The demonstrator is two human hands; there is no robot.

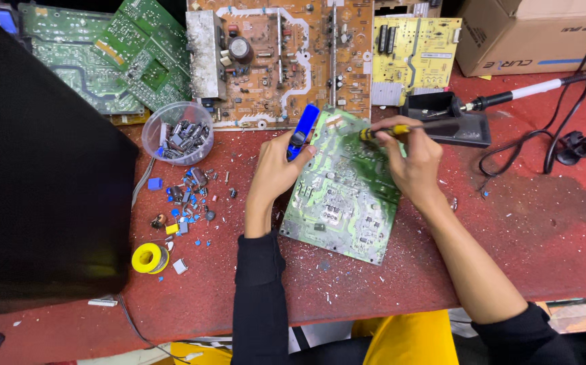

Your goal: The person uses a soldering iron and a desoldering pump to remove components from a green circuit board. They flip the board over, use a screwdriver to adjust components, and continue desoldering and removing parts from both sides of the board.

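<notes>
Left hand (276, 169) grips blue tool (303, 130); right hand (411, 159) apparently soldering green board (343, 203).

A brown rectangular cardboard box (516, 34) sits at the bench's far right corner (blue stripe and dark lettering on its side).
</notes>
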